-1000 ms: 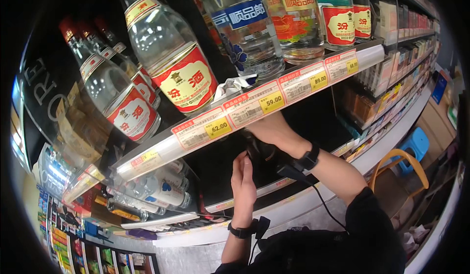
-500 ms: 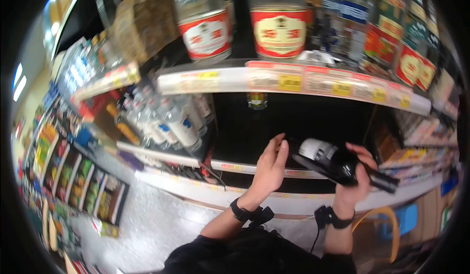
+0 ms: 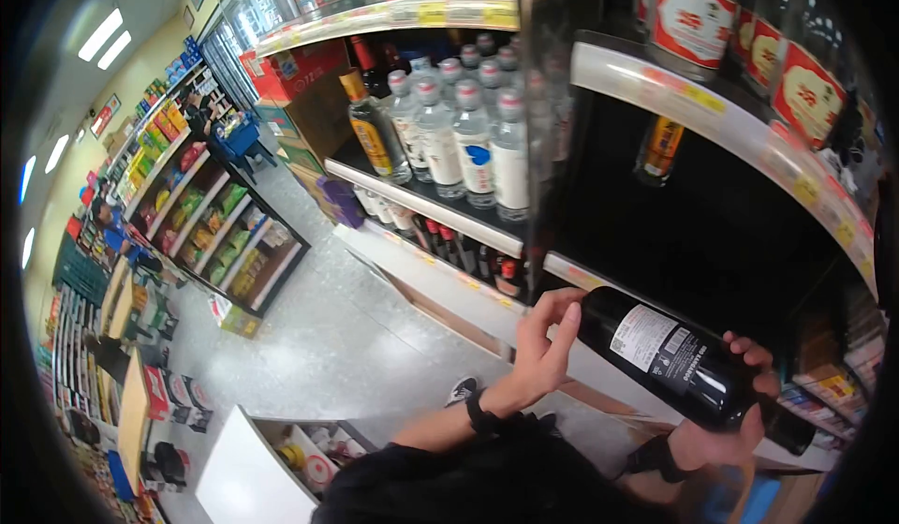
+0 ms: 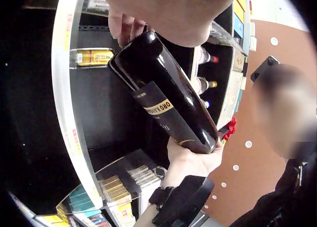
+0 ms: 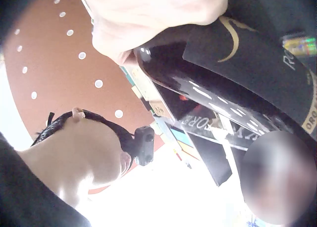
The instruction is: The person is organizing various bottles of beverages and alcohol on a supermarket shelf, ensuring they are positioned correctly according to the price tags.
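Observation:
A dark wine bottle (image 3: 688,369) lies tilted across the front of me, its white and black back label facing up in the head view. My right hand (image 3: 721,440) grips it at the shoulder, thumb on the near side and fingers round the far side, with the neck pointing lower right. At the base end is my left hand (image 3: 543,351), its fingertips touching the bottom edge and its thumb raised. In the left wrist view, a black label with a gold band shows on the bottle (image 4: 168,98), and the left fingers (image 4: 130,28) reach behind its base.
White-labelled clear bottles (image 3: 468,145) crowd a shelf on the left. Red-labelled bottles (image 3: 693,23) stand on the upper shelf, above its white price rail (image 3: 613,70). A yellow-labelled bottle (image 3: 660,149) stands inside the dark shelf. A white counter (image 3: 248,472) is at lower left.
The wine bottle has come out from the dark shelf in the right hand and toward me. My left hand has moved up to its base. The head view has swung left.

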Demonstrator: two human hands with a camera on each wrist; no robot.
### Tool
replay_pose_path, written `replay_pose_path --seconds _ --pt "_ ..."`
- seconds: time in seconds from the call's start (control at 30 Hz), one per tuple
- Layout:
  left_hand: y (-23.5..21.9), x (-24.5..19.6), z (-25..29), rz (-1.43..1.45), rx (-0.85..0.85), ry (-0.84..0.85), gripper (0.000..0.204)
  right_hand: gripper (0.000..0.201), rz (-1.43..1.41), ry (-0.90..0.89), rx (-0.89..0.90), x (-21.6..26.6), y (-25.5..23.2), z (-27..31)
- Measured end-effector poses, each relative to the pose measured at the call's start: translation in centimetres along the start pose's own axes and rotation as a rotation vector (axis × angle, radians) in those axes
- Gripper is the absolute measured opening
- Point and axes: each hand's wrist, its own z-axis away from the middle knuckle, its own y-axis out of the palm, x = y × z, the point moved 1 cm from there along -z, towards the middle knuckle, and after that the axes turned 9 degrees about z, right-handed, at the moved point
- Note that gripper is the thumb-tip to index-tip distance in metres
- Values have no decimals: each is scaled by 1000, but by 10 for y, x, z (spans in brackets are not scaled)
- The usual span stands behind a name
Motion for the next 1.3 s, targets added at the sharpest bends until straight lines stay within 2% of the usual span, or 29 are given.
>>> replay_pose_path --seconds 0.07,0.13,0.2,0.27,0.3,0.33,0.4,0.47,0.53,0.57,0.63,0.73,0.77,0.87,0.9,1.03,1.07,1.17,1.3 --pt "-13 3 3 -4 -43 6 32 32 -20 40 23 -5 22 -4" --pt "-56 4 -7 2 -152 26 30 31 -12 35 81 -24 73 6" --pt "-89 -1 -11 -18 -172 41 31 30 -13 34 100 -35 102 12" --pt "-123 -3 -22 -119 -162 36 31 30 -23 -42 227 -50 136 14" --pt "-145 1 -27 -129 -188 26 31 29 -8 -93 126 -60 162 21" --pt "-164 1 -28 -126 -201 31 31 29 -16 -120 197 -68 181 29" --pt "-189 -5 -31 -8 -330 -46 31 27 102 -175 511 -70 202 28" --pt "-206 -23 -39 -123 -309 -27 34 27 103 -210 591 -78 224 27" --pt "-250 -37 -44 -236 -295 26 38 29 74 -180 599 -97 272 36" --pt "-258 -39 -47 -238 -303 13 38 29 82 -185 618 -102 285 34" --pt "-269 -43 -52 -410 -254 209 44 29 85 -211 629 -109 303 32" --pt "-284 -52 -74 -373 -235 176 47 28 123 -272 655 -126 334 25" --pt "-290 -51 -84 -393 -197 183 56 28 160 -317 659 -131 341 23" --pt "-290 -58 -100 -518 -165 217 67 27 230 -340 676 -136 351 22" --pt "-293 -57 -107 -551 -145 228 78 26 251 -350 717 -137 354 17" --pt "-305 -60 -149 -592 -166 278 87 24 255 -389 751 -162 374 0" --pt "-304 -67 -153 -573 -138 293 86 25 258 -377 751 -164 375 -2" --pt "-306 -68 -173 -597 -53 533 79 26 252 -345 737 -173 381 -6" --pt "-314 -57 -195 -531 -25 578 75 25 358 -336 705 -183 400 -5"
